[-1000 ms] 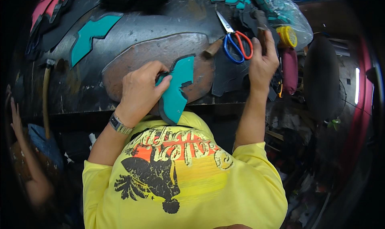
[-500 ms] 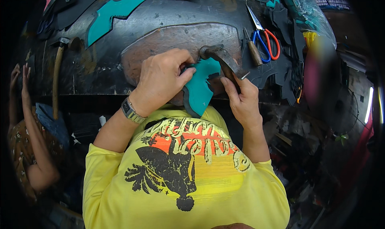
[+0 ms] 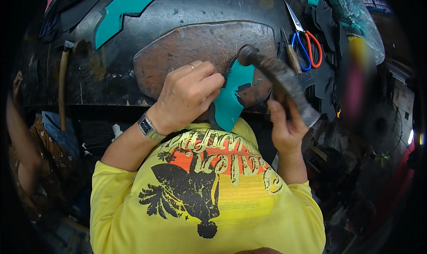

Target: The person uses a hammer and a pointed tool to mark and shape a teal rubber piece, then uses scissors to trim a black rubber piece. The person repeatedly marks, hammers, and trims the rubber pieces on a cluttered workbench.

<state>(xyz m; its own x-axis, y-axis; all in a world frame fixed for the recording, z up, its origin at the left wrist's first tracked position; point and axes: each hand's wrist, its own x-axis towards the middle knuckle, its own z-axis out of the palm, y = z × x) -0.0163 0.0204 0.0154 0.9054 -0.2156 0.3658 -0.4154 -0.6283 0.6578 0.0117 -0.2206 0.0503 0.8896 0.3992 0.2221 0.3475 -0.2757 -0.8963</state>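
Fingers (image 3: 209, 82) of the left hand (image 3: 187, 96) pinch the teal leather piece (image 3: 231, 96) flat at the workbench's near edge, its long axis running from that edge away from the person. Right hand (image 3: 287, 127) clenches the hammer (image 3: 275, 78) handle, head poised just above the piece's far end. Farther right on the workbench (image 3: 187, 13) lie scissors (image 3: 304, 42).

A dark, scuffed workbench (image 3: 111, 82) holds a flat brown slab (image 3: 191, 49). On the slab lies 1 teal cut-out piece (image 3: 231, 98), and another teal piece (image 3: 120, 11) lies at the far left. Scissors (image 3: 304, 44) with 1 blue and 1 red handle lie at the right, and a wooden-handled tool (image 3: 62, 89) at the left edge.
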